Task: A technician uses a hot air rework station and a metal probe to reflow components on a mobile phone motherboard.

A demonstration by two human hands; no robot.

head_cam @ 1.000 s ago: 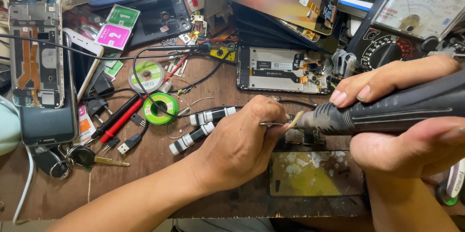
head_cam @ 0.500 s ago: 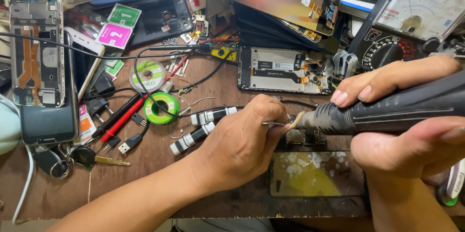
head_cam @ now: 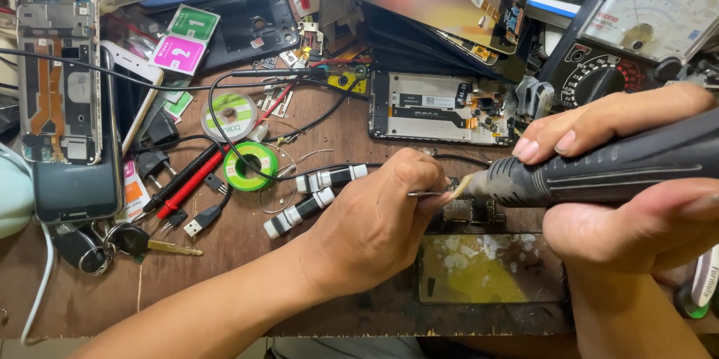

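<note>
Nothing has shifted since earlier: left hand still pinches tweezers over the small circuit board, right hand clenched around the black soldering handpiece. Clutter crowds the tabletop; its near edge stays free.

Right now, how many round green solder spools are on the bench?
2: a bright green spool left of the left hand, and a paler spool just above-left. Clutter may hide others.
</note>
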